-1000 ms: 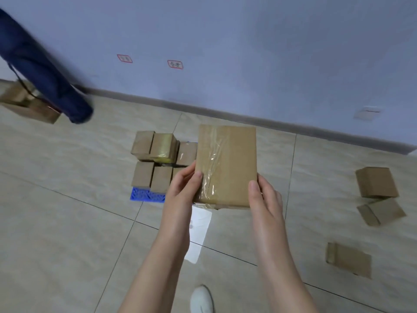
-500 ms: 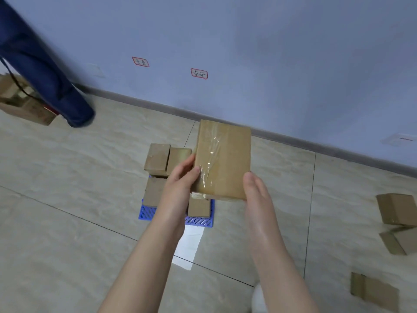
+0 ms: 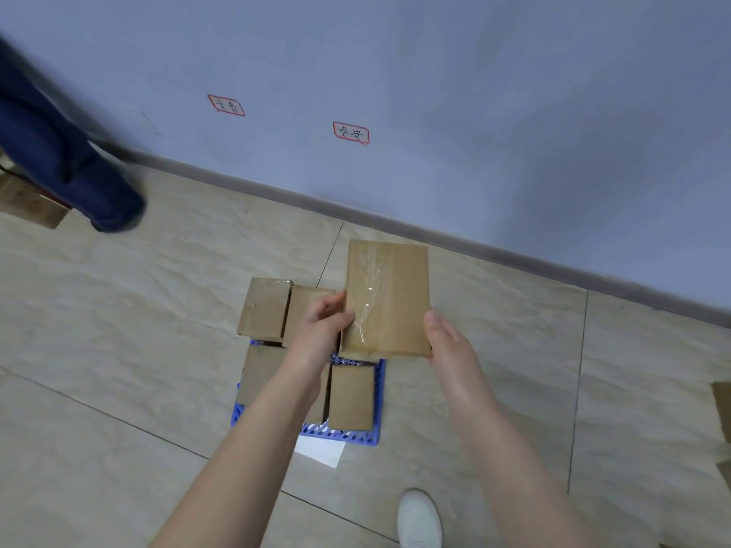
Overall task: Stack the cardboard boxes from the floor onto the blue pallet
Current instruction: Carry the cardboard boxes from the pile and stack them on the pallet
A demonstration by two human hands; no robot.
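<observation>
A flat cardboard box [image 3: 389, 298] with clear tape down its left side hangs in the air over the far right part of the blue pallet [image 3: 377, 393]. My left hand [image 3: 322, 330] grips its left edge and my right hand [image 3: 449, 342] grips its lower right corner. Several smaller cardboard boxes [image 3: 351, 397] stand on the pallet, two of them raised at the far left [image 3: 264, 312]. My left forearm hides part of the pallet and the boxes beneath it.
A white sheet of paper [image 3: 320, 450] lies on the tiled floor at the pallet's near edge. My white shoe [image 3: 419, 520] is at the bottom. Another person's dark blue trouser leg [image 3: 59, 152] stands at far left beside a carton [image 3: 27, 199]. More cardboard [image 3: 722, 409] shows at the right edge.
I have stepped closer to the pallet, which now lies right under my hands. The held box has come over the pallet's far right part. The loose boxes on the right have slid almost out of view.
</observation>
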